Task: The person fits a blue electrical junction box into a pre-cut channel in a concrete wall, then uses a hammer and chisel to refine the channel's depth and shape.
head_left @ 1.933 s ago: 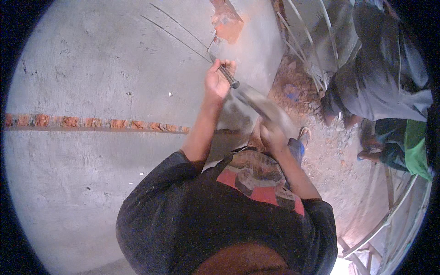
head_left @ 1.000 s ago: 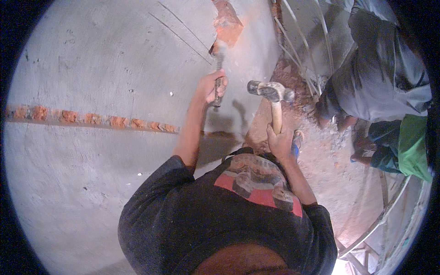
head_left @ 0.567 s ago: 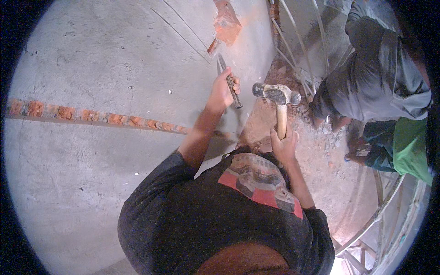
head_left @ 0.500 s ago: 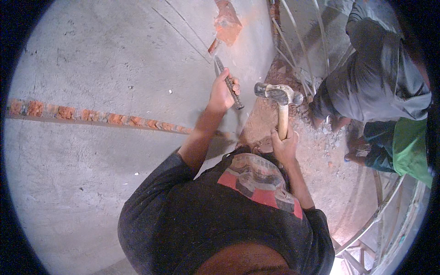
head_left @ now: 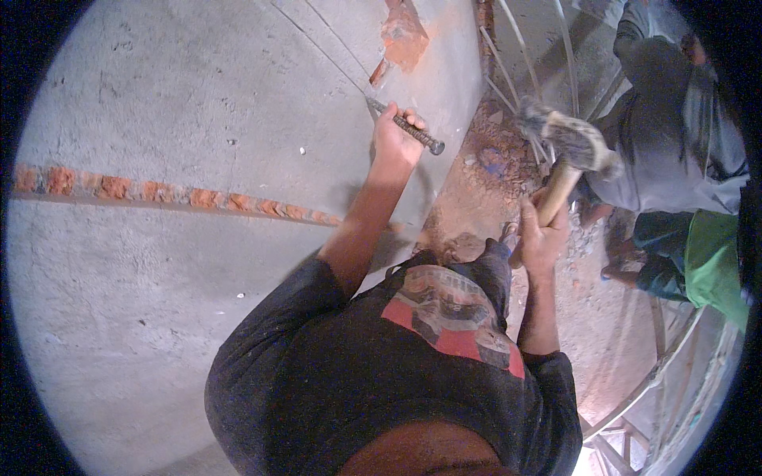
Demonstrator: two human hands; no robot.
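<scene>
Working at the grey wall (head_left: 182, 131), gripping the hammer (head_left: 573, 149) off to the right in a closed right hand (head_left: 543, 238), clasping the ridged chisel (head_left: 422, 137) in a curled left hand (head_left: 396, 141), tip near the dark lines (head_left: 319, 48), and ideally aiming square on the chisel's head.

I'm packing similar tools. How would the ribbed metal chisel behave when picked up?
The ribbed metal chisel is likely stiff, since it looks straight; probably heavy for its slimness, appearing solid metal; and, being ribbed, perhaps not very slippery.

Ridged chisel (head_left: 421, 136) slanted; hammer (head_left: 578, 151) apart.
</scene>
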